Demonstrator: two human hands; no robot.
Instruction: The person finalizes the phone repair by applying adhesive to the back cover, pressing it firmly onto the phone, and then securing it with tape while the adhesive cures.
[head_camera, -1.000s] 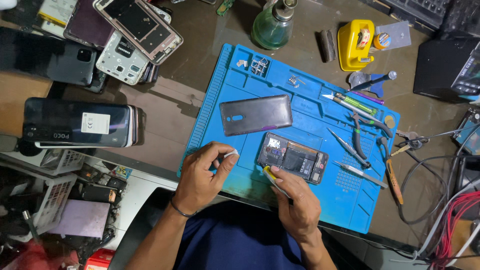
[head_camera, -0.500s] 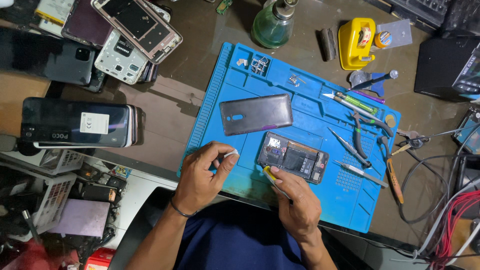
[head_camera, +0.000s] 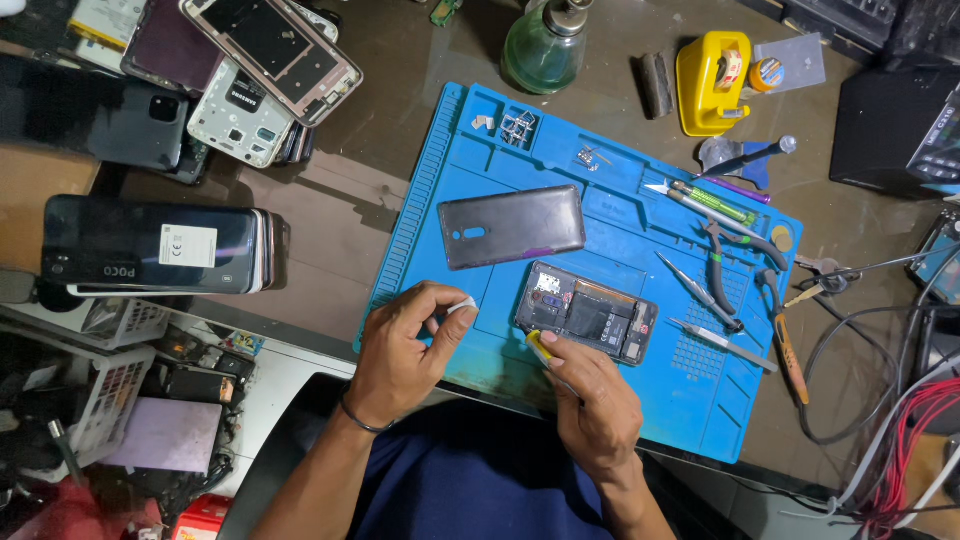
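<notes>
- The opened phone (head_camera: 587, 326) lay face-down on the blue repair mat (head_camera: 430, 200), insides exposed, just below its removed back cover (head_camera: 512, 226) and near the mat's front edge.
- Right hand (head_camera: 597, 410) had its fingers closed around a yellow-tipped tool (head_camera: 540, 345), tip touching the bottom-left corner of the phone. If it slipped, I reckon it could've gouged the board or a flex cable right beside that corner.
- Left hand (head_camera: 402, 350) was pinching a small white piece (head_camera: 462, 306) between thumb and forefinger, just left of the phone. Couldn't tell what it was. Tiny thing like that drops easily, and off the mat's edge it'd be gone into the clutter below the desk.
- Neither hand was actually pressing the phone down, so a push from the tool could've slid it across the mat.
- Tweezers (head_camera: 700, 287) and pliers (head_camera: 735, 255) sat right of the phone, close enough that a stray elbow or sleeve might've knocked them into it.
- Loose screws (head_camera: 590, 155) sat in a tray slot at the mat's top, above the phone; a bump would've scattered them.
</notes>
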